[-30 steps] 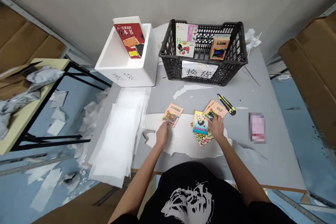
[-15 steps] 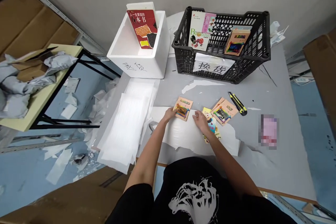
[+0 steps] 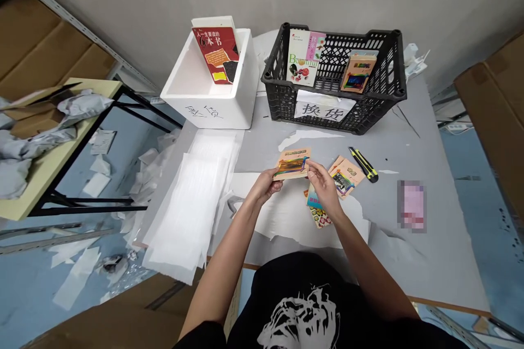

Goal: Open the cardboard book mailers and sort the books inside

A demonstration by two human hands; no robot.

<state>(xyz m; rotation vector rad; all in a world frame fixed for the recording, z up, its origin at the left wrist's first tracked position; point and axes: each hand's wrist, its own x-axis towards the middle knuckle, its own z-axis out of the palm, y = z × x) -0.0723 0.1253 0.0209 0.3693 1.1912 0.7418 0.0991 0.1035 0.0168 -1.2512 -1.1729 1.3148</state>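
the pale orange booklet [image 3: 291, 163] sat right in the grip, lifted clear of the table and tilted slightly, its colourful cover facing up. the left hand [image 3: 267, 186] cradled its left end, while the right hand [image 3: 323, 185] took its right edge in a narrow pinch between thumb and fingers. both grips were closed on the thin booklet, with no wide spread of the hand. holding a booklet this light by its edges kept the cover unbent and in plain view, so a soft, even pinch looked best.

just beyond the right hand lay a blue and yellow booklet [image 3: 312, 199] over a patterned booklet [image 3: 320, 218], and a peach booklet [image 3: 346, 177] lay further right. a yellow and black utility knife [image 3: 363, 164] lay past that. under and ahead of the grip spread a torn white foam sheet [image 3: 286, 212], on a grey table [image 3: 434, 262], with a stack of white foam sheets [image 3: 186, 212] off to the left.

farther ahead stood a black plastic crate [image 3: 282, 109] holding two books, with a white foam box [image 3: 204, 112] to its left holding a red book [image 3: 215, 54].
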